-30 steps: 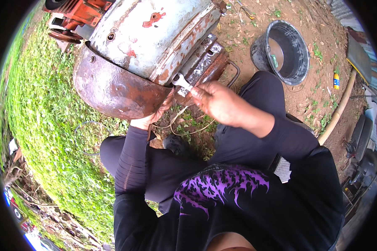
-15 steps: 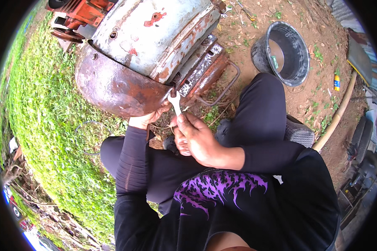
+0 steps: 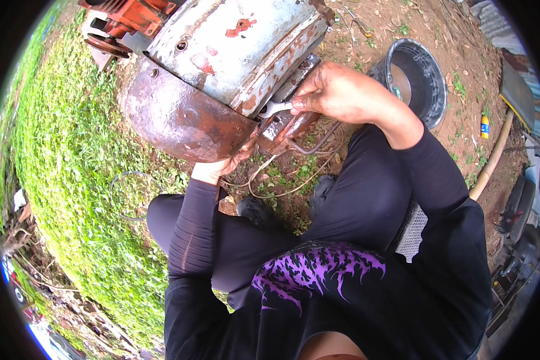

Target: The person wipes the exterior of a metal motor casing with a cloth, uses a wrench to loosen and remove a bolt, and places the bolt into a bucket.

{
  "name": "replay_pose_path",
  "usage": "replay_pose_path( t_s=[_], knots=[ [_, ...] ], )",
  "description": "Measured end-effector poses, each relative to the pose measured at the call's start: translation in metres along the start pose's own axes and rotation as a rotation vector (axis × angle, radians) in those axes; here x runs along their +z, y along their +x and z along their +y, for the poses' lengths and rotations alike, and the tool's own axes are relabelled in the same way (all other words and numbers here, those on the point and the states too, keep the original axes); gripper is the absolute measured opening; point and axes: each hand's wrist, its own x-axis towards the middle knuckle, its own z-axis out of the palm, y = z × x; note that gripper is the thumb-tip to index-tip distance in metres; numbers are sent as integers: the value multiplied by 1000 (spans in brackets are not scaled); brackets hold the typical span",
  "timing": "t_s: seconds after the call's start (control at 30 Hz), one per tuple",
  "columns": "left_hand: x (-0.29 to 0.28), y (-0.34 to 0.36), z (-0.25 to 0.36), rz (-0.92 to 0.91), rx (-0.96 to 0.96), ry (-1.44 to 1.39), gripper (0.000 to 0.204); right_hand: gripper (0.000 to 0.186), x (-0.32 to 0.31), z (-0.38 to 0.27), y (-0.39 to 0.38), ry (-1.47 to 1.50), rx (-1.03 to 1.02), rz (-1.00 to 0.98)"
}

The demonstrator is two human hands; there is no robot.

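Note:
A large electric motor [image 3: 234, 54] with worn pale-grey paint and rust patches lies in front of me. Its rusty brown domed end cover [image 3: 183, 117] faces me at the left. My right hand [image 3: 345, 93] is closed on an open-end wrench [image 3: 275, 108], whose jaw reaches into the gap between the motor body and its base rail, by the cover's right edge; what the jaw touches is hidden. Under the cover's lower right rim is my left hand [image 3: 225, 165], fingers curled up against that edge; whatever they hold is out of sight.
A black bucket [image 3: 435, 90] with some liquid stands at the right, a yellow-and-blue bottle [image 3: 485, 127] beyond it. A bent metal handle [image 3: 318, 144] and a thin cable [image 3: 252, 186] lie below the base. Red machinery [image 3: 126, 24] sits at the far left, by grass.
My right hand has moved up and right with the wrench, from below the cover's corner to over the base rail. The wrench now lies nearly level. My left hand stays by the cover.

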Motion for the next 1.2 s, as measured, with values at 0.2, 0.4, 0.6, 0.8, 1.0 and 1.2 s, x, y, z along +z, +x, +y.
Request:
replay_pose_path(
  t_s=[0.2,0.4,0.6,0.8,1.0,1.2],
  knots=[
    [15,-2,3,106,-68,-65,10,23,-23,0,19,-56,14,-169],
    [18,0,-1,131,-22,-29,10,26,-20,12,23,-29,4,-180],
    [18,1,-4,178,0,-54,13,25,-11,20,25,-20,18,-117],
    [-18,0,-20,-37,33,-104,37,20,17,24,7,175,29,-11],
    [-17,-1,-17,-110,-20,-133,34,25,99,22,-23,605,167,164],
    [1,0,-9,-23,-42,-91,21,28,155,-12,-28,1302,164,379]
  ],
)
